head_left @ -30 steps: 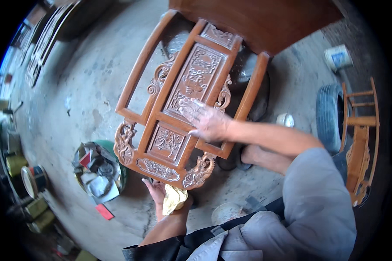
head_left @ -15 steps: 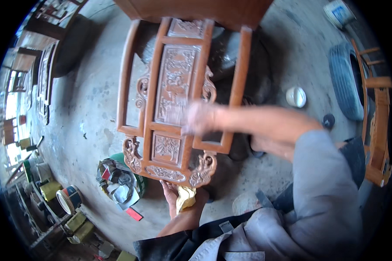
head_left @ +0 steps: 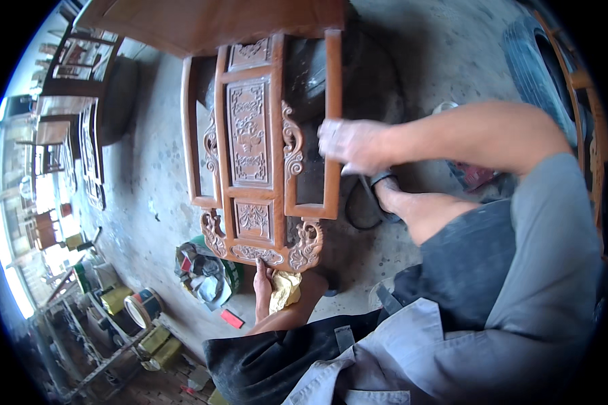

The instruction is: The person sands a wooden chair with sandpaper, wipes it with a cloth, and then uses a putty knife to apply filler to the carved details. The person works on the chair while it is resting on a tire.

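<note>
Carved frame: one reddish wooden frame (head_left: 263, 145) lying above the concrete floor (head_left: 148, 169).
Left hand (head_left: 267, 287): closed around one yellow cloth (head_left: 285, 289), touching the frame's lower edge.
Right hand (head_left: 350, 143): fingers curled on the frame's right rail.
Tyres: one (head_left: 530, 57), at the floor's far right edge.

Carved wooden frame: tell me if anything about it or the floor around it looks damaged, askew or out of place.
No damage shows on the carved wooden frame. It is propped at a tilt, the left hand with a yellow cloth at its lower edge, the right hand on its side rail. A heap of rags and scraps clutters the concrete floor beside it.
</note>
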The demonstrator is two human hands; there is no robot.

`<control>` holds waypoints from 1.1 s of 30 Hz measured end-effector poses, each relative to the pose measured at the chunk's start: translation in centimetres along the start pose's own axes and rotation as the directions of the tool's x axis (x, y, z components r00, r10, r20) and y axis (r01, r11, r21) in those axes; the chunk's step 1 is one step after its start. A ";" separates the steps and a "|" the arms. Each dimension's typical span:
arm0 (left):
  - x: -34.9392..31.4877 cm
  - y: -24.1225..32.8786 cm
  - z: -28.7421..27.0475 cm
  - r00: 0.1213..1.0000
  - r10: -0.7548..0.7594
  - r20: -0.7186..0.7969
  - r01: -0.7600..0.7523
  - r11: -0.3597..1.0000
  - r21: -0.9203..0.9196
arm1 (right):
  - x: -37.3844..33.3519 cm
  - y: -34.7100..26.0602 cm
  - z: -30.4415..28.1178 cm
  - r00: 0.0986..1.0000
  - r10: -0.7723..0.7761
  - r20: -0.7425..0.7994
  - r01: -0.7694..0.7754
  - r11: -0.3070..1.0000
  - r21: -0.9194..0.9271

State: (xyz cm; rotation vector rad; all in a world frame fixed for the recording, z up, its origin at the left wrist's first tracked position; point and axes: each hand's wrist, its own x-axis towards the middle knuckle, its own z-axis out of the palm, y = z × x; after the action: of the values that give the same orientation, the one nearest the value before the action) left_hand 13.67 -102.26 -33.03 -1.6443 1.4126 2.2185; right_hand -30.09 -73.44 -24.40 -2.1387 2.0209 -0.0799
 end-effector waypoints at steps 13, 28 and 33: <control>-6.3 17.0 1.4 1.000 -0.008 0.021 -0.015 0.414 0.910 | 3.9 -4.7 4.2 0.946 -0.027 -0.323 0.067 0.991 0.114; -2.6 11.0 28.8 0.815 0.320 0.484 -0.527 0.060 0.848 | 2.9 2.7 0.5 0.820 0.083 -0.566 -0.067 0.997 0.049; -1.0 13.1 28.8 0.891 0.110 0.440 -0.452 0.298 0.841 | 3.9 -0.7 0.1 0.873 0.150 -0.465 -0.114 0.988 0.106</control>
State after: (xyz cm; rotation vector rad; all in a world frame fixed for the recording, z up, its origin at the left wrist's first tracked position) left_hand -13.89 -90.09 -23.29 -0.5954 2.3207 1.0642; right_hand -29.16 -77.26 -24.77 -2.0726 2.3650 -0.7123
